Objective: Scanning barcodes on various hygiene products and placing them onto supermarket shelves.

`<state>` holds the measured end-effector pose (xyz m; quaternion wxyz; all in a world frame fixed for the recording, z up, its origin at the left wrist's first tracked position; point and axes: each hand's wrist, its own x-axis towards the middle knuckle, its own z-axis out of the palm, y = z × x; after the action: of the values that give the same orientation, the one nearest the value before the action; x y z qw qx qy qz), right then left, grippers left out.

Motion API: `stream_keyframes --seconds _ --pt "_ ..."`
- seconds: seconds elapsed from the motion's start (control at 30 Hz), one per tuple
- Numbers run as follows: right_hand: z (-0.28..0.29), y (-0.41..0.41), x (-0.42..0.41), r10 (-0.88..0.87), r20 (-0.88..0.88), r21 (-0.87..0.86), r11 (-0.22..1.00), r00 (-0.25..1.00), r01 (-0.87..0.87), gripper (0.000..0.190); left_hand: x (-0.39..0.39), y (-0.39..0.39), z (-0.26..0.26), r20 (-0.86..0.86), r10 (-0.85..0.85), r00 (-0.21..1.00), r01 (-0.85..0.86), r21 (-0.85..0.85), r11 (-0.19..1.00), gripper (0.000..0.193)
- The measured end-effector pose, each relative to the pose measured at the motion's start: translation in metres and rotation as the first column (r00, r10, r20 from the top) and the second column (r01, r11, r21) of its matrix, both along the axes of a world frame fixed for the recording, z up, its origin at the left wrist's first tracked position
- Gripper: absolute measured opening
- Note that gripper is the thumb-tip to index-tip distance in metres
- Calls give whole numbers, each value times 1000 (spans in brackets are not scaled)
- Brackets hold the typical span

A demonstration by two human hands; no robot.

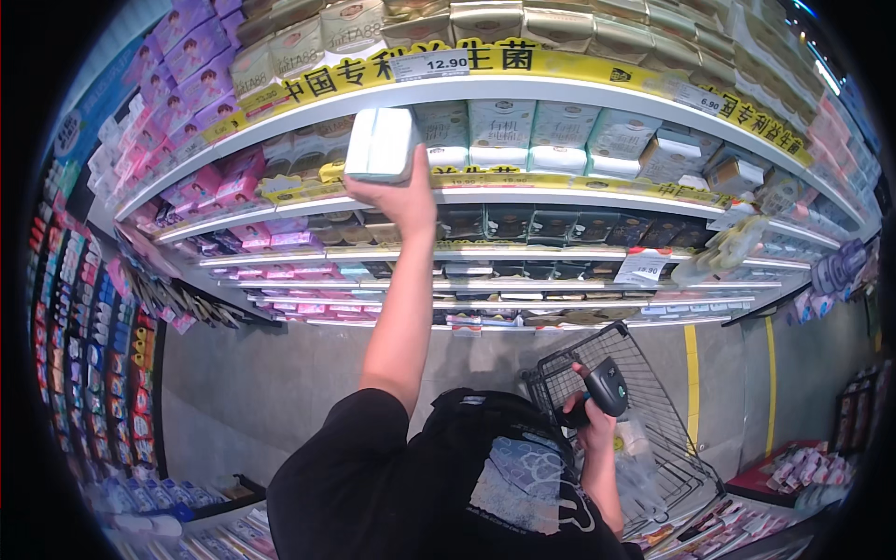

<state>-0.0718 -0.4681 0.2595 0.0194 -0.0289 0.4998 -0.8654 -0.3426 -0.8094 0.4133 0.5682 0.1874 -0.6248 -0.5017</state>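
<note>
My left hand [402, 199] grips a white and pale-green packet [380, 143] from below, the thumb along its right side. It is raised in front of a shelf, beside a row of similar pale-green packets [500, 126]. The packet's near end is overexposed, so no print shows there. Down at my right side, my right hand [595, 423] is wrapped around a dark handheld barcode scanner [607, 388], over the near part of a wire shopping cart [658, 406]. A clear plastic bag [633, 483] with contents partly hidden hangs or lies by the cart.
Shelves with yellow printed edge strips [567, 59] and price tags curve across the front. Purple packs [199, 66] stand at upper left, dark packs [553, 222] lower down. A hanging display strip [728, 248] juts out at right. Grey floor [315, 378] lies below.
</note>
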Motion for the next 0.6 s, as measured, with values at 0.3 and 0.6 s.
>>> stream_keyframes --seconds 0.3,0.6 --pt "6 -4 -1 8 12 -3 1000 1000 -8 68 17 28 -9 141 10 990 36 -320 947 122" --pt "2 1 1 -34 26 -14 999 999 34 62 4 27 -10 0 32 999 -31 -220 975 109"
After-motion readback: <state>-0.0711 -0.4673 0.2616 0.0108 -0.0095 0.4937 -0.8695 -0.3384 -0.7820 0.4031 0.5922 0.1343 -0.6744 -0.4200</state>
